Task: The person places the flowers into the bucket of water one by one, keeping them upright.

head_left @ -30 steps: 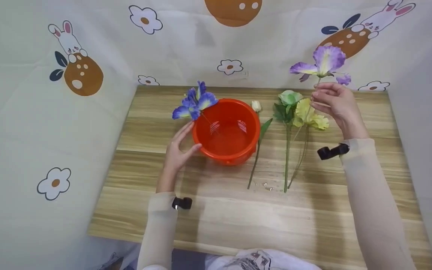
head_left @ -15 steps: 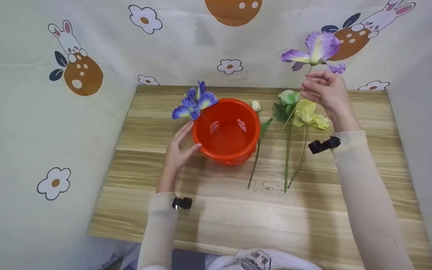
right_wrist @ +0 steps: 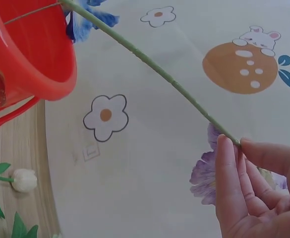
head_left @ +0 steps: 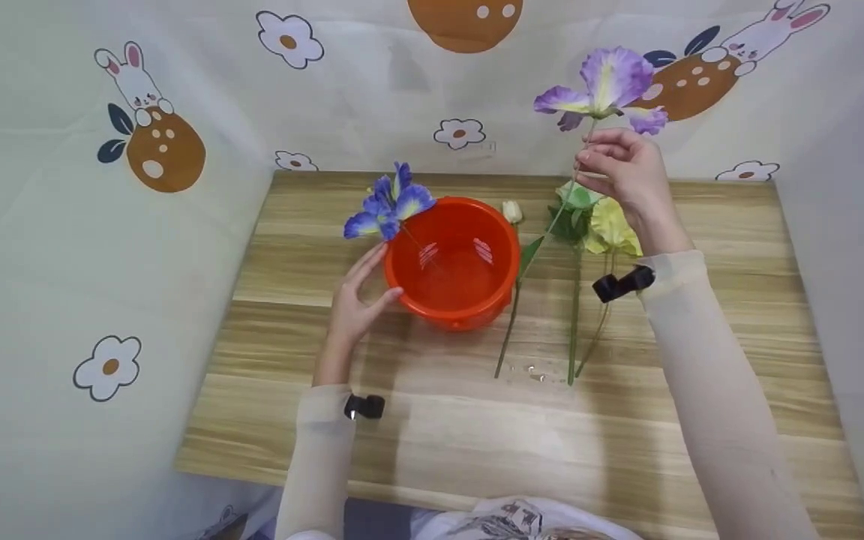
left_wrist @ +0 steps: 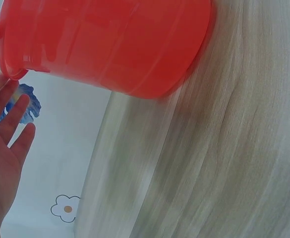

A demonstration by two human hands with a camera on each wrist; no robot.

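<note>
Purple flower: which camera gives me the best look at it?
The head view: there, the purple flower has its bloom almost fully in sight. The right wrist view shows its stem closer up, but the right hand covers much of the bloom. The left wrist view doesn't show this flower at all.

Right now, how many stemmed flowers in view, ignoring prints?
5: blue flower, stem in the red bucket; purple flower in the right hand; white flower, green flower and yellow flower on the table.
</note>
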